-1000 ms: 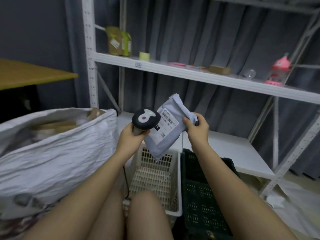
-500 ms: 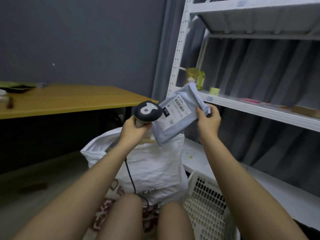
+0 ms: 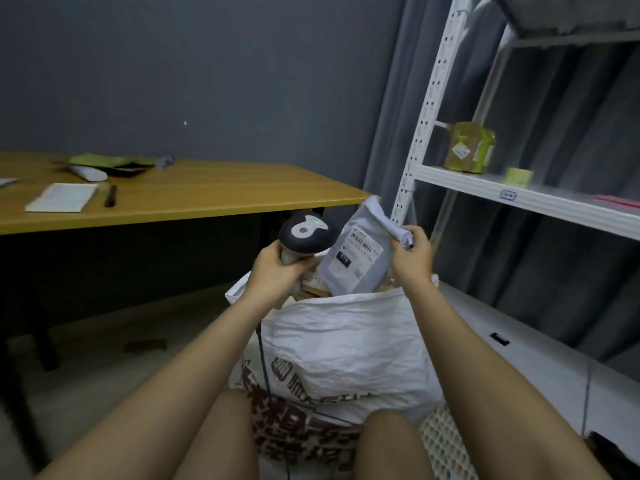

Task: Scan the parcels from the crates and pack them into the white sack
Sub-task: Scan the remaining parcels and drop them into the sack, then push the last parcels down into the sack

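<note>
The grey parcel (image 3: 356,258) hangs tilted just above the open mouth of the white sack (image 3: 346,344), its lower edge dipping behind the sack's near rim, its white shipping label with a barcode facing me. My right hand (image 3: 410,258) pinches the parcel by its folded upper corner, fingers curled round the crumpled flap. Just left of the parcel, my left hand (image 3: 277,273) is wrapped round the handle of the scanner (image 3: 306,235), whose dark rounded head with a pale mark on top sits next to the label's edge; whether head and parcel touch I cannot tell. A black cable (image 3: 264,362) drops from below that hand down the front of the sack. Inside the sack's mouth, between my two hands, I can see brown cardboard (image 3: 313,289) from parcels lying in it. The sack stands on the floor in front of my knees, creased, with red and dark printed characters low on its front. At the lower right, beside the sack, a corner of a white lattice crate (image 3: 445,441) shows. To the right rises a white metal shelving unit (image 3: 426,109); on its shelf sit a brown box with green tape (image 3: 467,147) and a small pale green roll (image 3: 518,176). To the left stands a wooden table (image 3: 207,192) with a white notepad (image 3: 62,197), a dark pen (image 3: 110,195) and some blurred items at its far side.
</note>
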Demonstrator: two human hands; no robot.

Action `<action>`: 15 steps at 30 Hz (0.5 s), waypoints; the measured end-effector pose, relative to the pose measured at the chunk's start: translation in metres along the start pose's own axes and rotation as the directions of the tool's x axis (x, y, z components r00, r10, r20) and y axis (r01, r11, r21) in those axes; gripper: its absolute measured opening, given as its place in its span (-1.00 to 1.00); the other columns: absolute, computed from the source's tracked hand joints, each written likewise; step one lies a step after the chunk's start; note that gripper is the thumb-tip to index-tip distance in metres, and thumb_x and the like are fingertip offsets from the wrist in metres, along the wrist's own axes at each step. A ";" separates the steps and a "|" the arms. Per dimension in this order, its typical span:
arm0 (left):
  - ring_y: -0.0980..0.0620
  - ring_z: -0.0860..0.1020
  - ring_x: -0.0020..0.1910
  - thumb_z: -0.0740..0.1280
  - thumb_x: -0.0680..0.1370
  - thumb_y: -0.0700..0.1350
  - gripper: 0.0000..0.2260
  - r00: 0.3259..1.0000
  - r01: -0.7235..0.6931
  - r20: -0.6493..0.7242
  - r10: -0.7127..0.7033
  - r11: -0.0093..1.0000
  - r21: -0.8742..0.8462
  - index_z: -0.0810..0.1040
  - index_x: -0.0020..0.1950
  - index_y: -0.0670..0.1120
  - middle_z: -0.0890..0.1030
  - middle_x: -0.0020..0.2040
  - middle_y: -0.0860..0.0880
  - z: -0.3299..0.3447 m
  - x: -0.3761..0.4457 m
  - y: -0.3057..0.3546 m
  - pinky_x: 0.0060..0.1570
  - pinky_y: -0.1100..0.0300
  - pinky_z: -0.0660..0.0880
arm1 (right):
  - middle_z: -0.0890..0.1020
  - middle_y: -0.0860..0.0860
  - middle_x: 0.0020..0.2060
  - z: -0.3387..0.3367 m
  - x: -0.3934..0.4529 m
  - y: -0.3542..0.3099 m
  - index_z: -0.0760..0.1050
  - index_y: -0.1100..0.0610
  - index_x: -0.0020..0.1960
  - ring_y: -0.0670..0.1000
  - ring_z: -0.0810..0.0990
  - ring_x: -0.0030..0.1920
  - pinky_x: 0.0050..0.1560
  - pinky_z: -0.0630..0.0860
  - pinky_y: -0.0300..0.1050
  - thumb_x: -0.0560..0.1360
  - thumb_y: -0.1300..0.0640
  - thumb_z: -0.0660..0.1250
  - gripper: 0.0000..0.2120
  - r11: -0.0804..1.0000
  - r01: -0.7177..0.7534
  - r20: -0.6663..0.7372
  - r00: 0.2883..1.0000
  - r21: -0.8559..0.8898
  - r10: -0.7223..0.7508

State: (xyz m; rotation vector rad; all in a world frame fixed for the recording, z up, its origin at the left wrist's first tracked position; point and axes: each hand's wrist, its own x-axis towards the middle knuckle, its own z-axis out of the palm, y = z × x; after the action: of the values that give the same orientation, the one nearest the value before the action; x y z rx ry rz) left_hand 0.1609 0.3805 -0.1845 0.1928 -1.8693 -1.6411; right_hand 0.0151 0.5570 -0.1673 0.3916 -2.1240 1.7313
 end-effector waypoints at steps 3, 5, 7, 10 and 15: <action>0.05 0.58 -0.02 0.48 0.43 -0.19 -0.74 0.999 0.042 0.008 -0.042 0.999 -0.002 0.51 -0.06 0.13 0.62 -0.10 0.11 0.002 0.000 -0.020 0.02 0.06 0.54 | 0.57 0.04 -0.11 -0.013 -0.008 0.011 0.49 0.09 -0.01 0.06 0.54 -0.10 -0.10 0.49 -0.03 0.56 0.22 0.28 -0.94 0.990 0.018 0.156 0.988 -0.140 0.004; 0.04 0.59 0.01 0.49 0.42 -0.18 -0.74 0.998 0.056 0.005 -0.056 0.998 -0.002 0.52 -0.06 0.13 0.64 -0.07 0.08 0.006 -0.002 -0.030 0.09 0.02 0.53 | 0.59 0.02 -0.11 -0.030 -0.014 0.010 0.52 0.12 -0.01 0.01 0.54 -0.11 -0.09 0.48 -0.04 0.56 0.22 0.30 -0.95 0.980 0.038 0.221 0.975 -0.197 0.006; 0.11 0.58 0.01 0.49 0.42 -0.21 -0.72 0.999 0.049 0.008 -0.049 0.998 -0.038 0.52 -0.02 0.12 0.62 -0.06 0.12 0.011 -0.006 -0.037 0.07 0.15 0.51 | 0.60 0.01 -0.11 -0.048 -0.020 0.010 0.54 0.13 0.00 0.01 0.55 -0.12 -0.09 0.50 -0.02 0.55 0.22 0.32 -0.95 0.967 0.051 0.282 0.959 -0.251 0.022; 0.27 0.52 -0.06 0.46 0.45 -0.23 -0.73 0.999 0.043 0.033 -0.041 0.997 -0.062 0.51 0.05 0.03 0.58 -0.08 0.18 0.016 -0.015 -0.041 -0.07 0.34 0.42 | 0.58 -0.03 -0.17 -0.069 -0.026 0.008 0.53 0.07 -0.06 0.01 0.53 -0.18 -0.16 0.47 -0.03 0.54 0.20 0.34 -0.96 0.927 0.091 0.336 0.941 -0.363 0.040; 0.33 0.51 -0.14 0.46 0.45 -0.21 -0.75 0.997 0.046 0.057 -0.042 0.997 -0.065 0.51 0.03 0.02 0.57 -0.12 0.20 0.019 -0.018 -0.043 -0.19 0.47 0.39 | 0.54 -0.06 -0.18 -0.076 -0.035 0.004 0.50 0.08 -0.02 -0.05 0.49 -0.23 -0.22 0.42 -0.12 0.53 0.16 0.37 -0.94 0.846 0.103 0.348 0.932 -0.523 0.101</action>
State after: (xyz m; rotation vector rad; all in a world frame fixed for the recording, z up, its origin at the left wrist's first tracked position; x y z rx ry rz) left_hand 0.1524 0.3961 -0.2319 0.1630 -1.8603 -1.7523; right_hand 0.0526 0.6319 -0.1736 0.5798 -2.7462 1.0340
